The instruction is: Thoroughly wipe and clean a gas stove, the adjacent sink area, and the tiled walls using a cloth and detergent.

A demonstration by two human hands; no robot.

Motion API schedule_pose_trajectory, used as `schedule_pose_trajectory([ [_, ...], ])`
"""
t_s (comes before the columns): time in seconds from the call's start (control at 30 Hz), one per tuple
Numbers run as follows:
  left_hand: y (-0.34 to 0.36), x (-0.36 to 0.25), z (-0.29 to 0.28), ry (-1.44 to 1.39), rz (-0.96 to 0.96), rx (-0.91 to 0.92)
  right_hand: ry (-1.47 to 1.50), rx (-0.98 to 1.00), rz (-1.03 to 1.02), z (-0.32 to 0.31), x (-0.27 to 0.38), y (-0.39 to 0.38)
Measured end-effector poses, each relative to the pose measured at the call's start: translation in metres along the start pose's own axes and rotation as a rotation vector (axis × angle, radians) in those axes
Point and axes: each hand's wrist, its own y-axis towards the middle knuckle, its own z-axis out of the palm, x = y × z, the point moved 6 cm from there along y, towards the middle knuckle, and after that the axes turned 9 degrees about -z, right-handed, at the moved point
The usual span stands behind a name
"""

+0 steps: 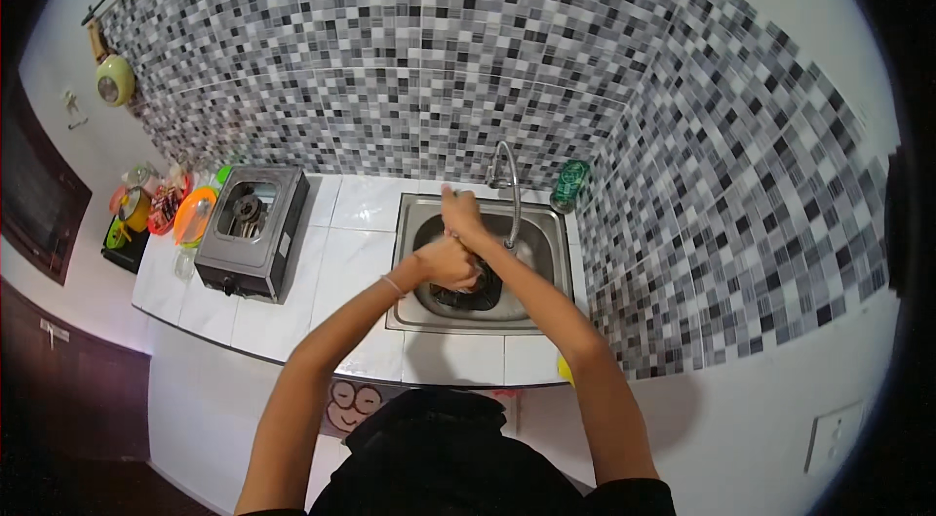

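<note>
Both hands are together over the steel sink (414, 316), in front of the curved faucet (514, 186). My left hand (447, 263) is closed, its fingers curled beneath my right wrist. Just beyond it, my right hand (461, 213) is also closed, with one digit sticking up. What either hand holds, if anything, is hidden. Below them in the basin lies a black object (478, 297), partly covered by my hands and right forearm; its kind is unclear. A pale band circles my left wrist.
Left on the tiled counter (361, 265) stands a single-burner gas stove (252, 233). Beyond it are an orange plate (195, 216) and other colourful kitchenware. A green bottle (569, 186) stands at the sink's back right corner. A mosaic-tiled wall (731, 223) closes off the right side.
</note>
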Motion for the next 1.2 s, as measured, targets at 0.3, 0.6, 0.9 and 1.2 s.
schedule_pose_trajectory([
  [0.3, -0.061, -0.011, -0.144, -0.438, -0.375, -0.693, 0.238, 0.15, -0.298, -0.08, 0.094, -0.087],
  [0.6, -0.062, -0.039, -0.12, -0.889, -0.802, -0.578, -0.324, -0.079, -0.748, -0.134, 0.172, -0.169],
  [0.9, -0.057, -0.041, -0.165, -1.141, -0.794, -0.608, -0.438, -0.201, -0.516, -0.229, 0.175, -0.228],
  [1.2, -0.018, -0.087, -0.194, -2.024, -0.344, -0.117, 0.53, 0.174, -0.128, -0.248, 0.159, -0.288],
])
